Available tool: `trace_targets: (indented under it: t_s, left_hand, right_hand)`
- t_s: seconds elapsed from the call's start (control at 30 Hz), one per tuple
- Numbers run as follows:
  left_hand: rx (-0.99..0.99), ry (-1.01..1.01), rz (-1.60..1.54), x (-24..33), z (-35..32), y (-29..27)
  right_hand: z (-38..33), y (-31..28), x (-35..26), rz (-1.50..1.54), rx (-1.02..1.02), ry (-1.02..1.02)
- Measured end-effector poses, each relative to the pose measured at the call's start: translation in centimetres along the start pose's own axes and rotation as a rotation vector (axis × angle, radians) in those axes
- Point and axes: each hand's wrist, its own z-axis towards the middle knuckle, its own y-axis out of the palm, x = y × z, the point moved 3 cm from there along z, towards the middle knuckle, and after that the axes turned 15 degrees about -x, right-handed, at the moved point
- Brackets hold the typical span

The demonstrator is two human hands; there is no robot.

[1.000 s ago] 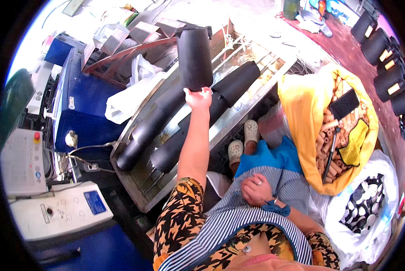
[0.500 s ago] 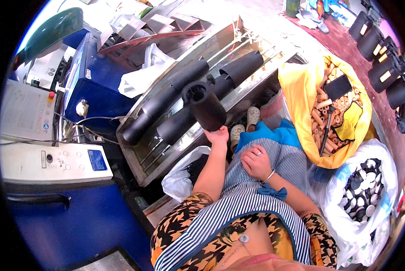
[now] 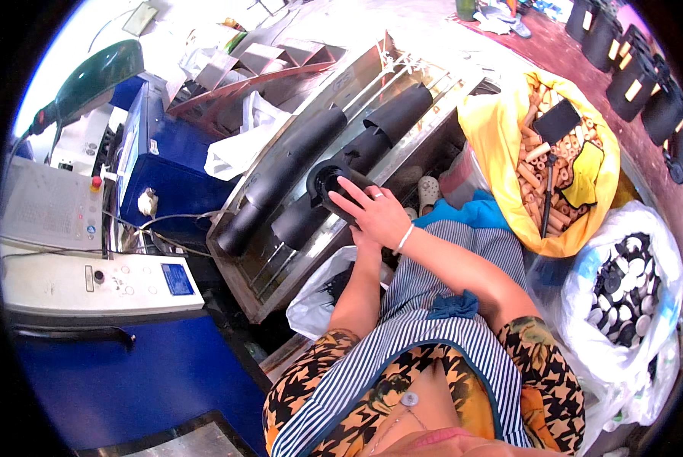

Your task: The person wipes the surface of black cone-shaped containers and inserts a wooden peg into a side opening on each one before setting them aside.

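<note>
A thick black hollow cylinder (image 3: 327,180) is held up over the metal trough, its round opening toward me. My left hand (image 3: 366,239) supports it from below; most of its fingers are hidden behind the cylinder and my other hand. Across the near side of the cylinder lies my right hand (image 3: 382,216), its fingers stretched and spread over the rim of the opening. In the trough (image 3: 269,293), long dark tubes lie across thin metal rods: a left row (image 3: 292,156) and a right row (image 3: 402,110).
At right stand a yellow sack (image 3: 482,145) of small tan tubes and a white bag (image 3: 577,305) of black and white round caps. A blue machine with a white control panel (image 3: 128,278) fills the left. More black cylinders (image 3: 632,85) stand at far right.
My right hand has risen from my lap onto the cylinder. The cylinder has shifted slightly left, and my left hand still supports it from underneath.
</note>
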Motion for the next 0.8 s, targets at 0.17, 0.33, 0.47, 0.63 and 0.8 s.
trace_targets:
  t_s: [0.17,0.33,0.47,0.63,0.8]
  left_hand:
    - [0.145,0.398,0.784,6.0,-5.9,4.3]
    - [-0.122,1.18,2.278,9.5,-13.2,28.5]
    - [-0.266,0.363,2.755,7.8,-7.1,30.2]
    - [-0.447,0.517,2.766,8.7,-7.0,27.9]
    - [-0.293,0.648,2.667,12.3,-9.7,30.5]
  right_hand:
    - [0.4,1.6,0.7,0.042,-0.041,0.017]
    - [0.5,1.0,0.2,0.079,-0.151,0.028]
    - [-1.8,0.4,1.6,0.18,0.095,0.105]
    - [-10.1,-0.7,7.2,0.2,0.097,0.238]
    - [-17.8,-10.5,14.2,0.068,0.285,0.494]
